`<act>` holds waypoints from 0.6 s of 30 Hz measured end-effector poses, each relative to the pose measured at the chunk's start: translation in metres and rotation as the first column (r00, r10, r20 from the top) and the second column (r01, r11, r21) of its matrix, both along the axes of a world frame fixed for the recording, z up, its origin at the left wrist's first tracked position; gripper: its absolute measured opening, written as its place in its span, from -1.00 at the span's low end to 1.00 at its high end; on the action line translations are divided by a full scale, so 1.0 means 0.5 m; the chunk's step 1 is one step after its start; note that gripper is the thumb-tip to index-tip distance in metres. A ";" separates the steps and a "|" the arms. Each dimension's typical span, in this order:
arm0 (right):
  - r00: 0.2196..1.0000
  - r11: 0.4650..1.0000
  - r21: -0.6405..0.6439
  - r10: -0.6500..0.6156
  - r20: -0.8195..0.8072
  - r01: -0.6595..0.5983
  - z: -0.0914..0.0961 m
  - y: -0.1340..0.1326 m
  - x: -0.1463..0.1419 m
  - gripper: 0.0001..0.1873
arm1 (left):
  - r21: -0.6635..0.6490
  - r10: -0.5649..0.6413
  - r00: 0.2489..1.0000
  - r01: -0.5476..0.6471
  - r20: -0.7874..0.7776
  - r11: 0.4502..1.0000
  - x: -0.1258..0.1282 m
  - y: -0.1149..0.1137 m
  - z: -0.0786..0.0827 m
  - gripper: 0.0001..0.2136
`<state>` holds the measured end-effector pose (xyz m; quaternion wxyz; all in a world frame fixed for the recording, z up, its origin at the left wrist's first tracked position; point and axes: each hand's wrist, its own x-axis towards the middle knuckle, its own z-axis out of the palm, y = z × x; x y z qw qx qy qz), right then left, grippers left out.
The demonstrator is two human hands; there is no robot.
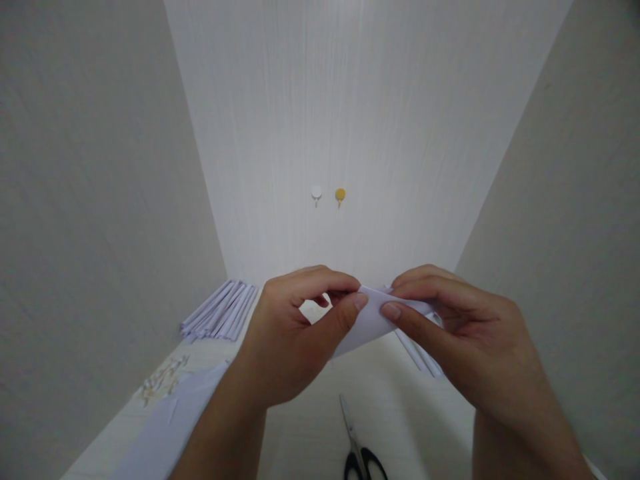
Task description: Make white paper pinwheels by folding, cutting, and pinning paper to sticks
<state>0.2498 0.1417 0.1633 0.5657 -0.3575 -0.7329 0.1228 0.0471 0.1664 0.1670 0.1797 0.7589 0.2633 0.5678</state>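
A small folded piece of white paper (370, 323) is held in the air between both hands, above a white table (310, 433). My left hand (290, 333) pinches its left end between thumb and fingers. My right hand (465, 333) pinches its right end the same way. The two thumbs nearly meet on the paper's near face. Part of the paper is hidden behind the fingers.
A pile of folded white paper strips (220, 312) lies at the table's far left. A flat white sheet (165, 427) and paper scraps (163, 381) lie near left. Black-handled scissors (357, 450) lie below the hands. More strips (417, 353) rest under my right hand. Two round hooks (327, 194) hang on the wall.
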 end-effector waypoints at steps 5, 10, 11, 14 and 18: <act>1.000 1.000 -0.007 0.014 -0.009 -0.014 0.001 0.000 -0.002 -0.94 | -0.006 0.030 0.999 -0.030 -0.011 1.000 -0.002 -0.004 0.002 -0.93; 1.000 1.000 0.001 0.003 -0.002 -0.003 0.002 -0.002 -0.004 -0.94 | 0.002 0.041 0.999 -0.041 -0.009 0.999 -0.003 -0.003 0.001 -0.93; 1.000 1.000 0.000 0.001 0.000 -0.001 0.002 -0.002 -0.004 -0.94 | 0.004 0.040 0.999 -0.040 -0.009 0.999 -0.003 -0.003 0.001 -0.93; 1.000 1.000 -0.012 -0.003 0.007 0.003 0.001 -0.002 -0.004 -0.95 | 0.002 0.029 1.000 -0.029 -0.006 1.000 -0.002 -0.004 0.001 -0.92; 1.000 1.000 -0.016 -0.012 0.003 0.012 -0.001 -0.002 -0.005 -0.95 | -0.019 0.028 1.000 -0.028 0.001 0.999 -0.003 -0.006 0.000 -0.93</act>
